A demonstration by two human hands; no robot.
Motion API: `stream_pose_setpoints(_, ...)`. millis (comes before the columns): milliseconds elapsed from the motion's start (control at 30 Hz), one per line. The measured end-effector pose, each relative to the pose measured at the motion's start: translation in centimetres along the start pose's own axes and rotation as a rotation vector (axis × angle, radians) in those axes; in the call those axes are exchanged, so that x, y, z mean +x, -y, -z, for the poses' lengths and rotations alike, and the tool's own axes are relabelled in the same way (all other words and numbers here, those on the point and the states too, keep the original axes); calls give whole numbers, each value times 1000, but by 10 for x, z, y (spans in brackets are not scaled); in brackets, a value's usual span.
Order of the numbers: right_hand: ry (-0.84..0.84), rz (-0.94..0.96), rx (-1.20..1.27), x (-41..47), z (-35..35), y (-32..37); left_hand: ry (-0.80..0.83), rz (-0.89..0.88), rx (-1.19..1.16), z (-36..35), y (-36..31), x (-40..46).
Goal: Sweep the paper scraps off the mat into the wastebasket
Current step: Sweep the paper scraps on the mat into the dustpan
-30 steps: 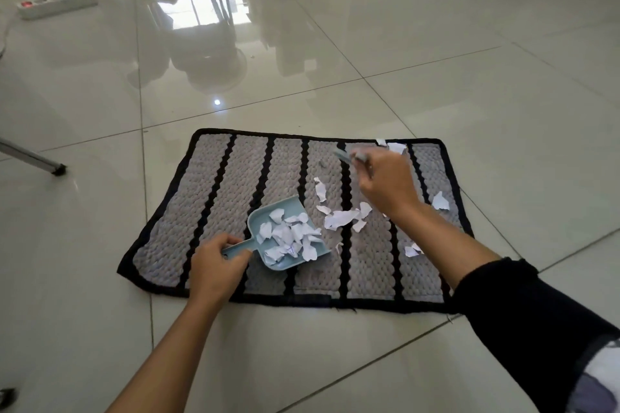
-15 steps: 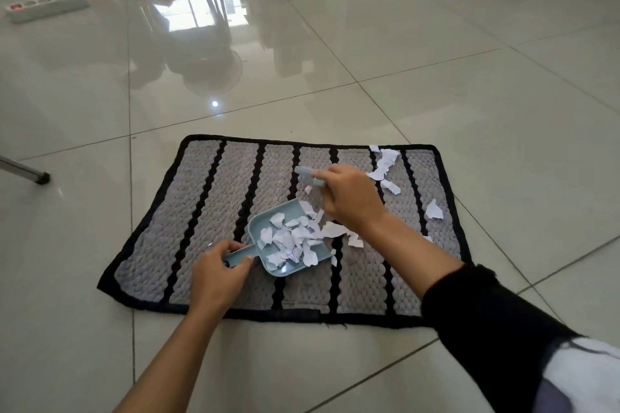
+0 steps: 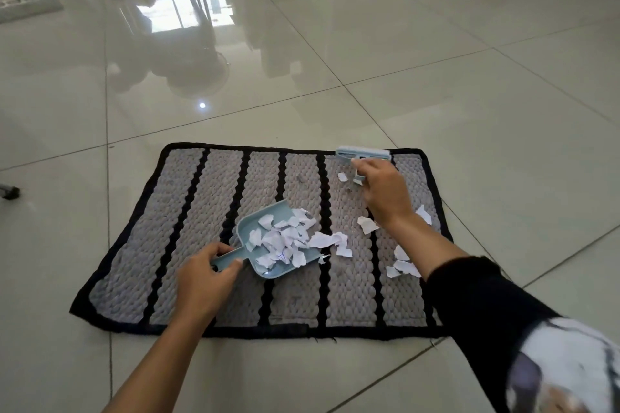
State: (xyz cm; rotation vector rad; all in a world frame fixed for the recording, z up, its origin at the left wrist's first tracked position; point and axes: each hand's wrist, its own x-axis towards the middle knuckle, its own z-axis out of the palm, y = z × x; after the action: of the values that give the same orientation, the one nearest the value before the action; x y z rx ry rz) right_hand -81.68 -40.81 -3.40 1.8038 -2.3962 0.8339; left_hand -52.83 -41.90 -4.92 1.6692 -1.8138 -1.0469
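Left hand (image 3: 204,282) grips dustpan (image 3: 268,241) handle, center frame; right hand (image 3: 385,191) clamps brush (image 3: 362,155) at mat's (image 3: 134,261) upper right; scraps (image 3: 402,268) nearby.

The left half of the mat (image 3: 141,245) is left bare, so free passage is offered there. The middle is blocked by the dustpan (image 3: 268,245), gripped by the left hand (image 3: 204,282). Scraps (image 3: 401,265) are scattered toward the right edge, and the far right corner is occupied by the brush (image 3: 362,155) and right hand (image 3: 385,194).
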Motion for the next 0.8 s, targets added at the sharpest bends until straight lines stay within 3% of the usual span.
stream_pose_setpoints(167,61,-137,-20,2,-10,-10,-6,-5,10,-5,1,0)
stream_pose_setpoints(333,-63,7,55,-25,10,8,-1,7,19,-4,-1,0)
stream_pose_setpoints(433,-100,-32,44,-10,8,3,0,1,25,-5,-1,2)
stream_pose_setpoints(567,8,-156,22,2,-7,-7,1,-17,43,-9,-1,3)
stream_pose_setpoints(733,81,57,123,-49,5,36,-12,-10,37,-10,-2,4)
stream_pose_setpoints(800,49,54,154,-50,11,38,-11,-13,41,-9,-4,4)
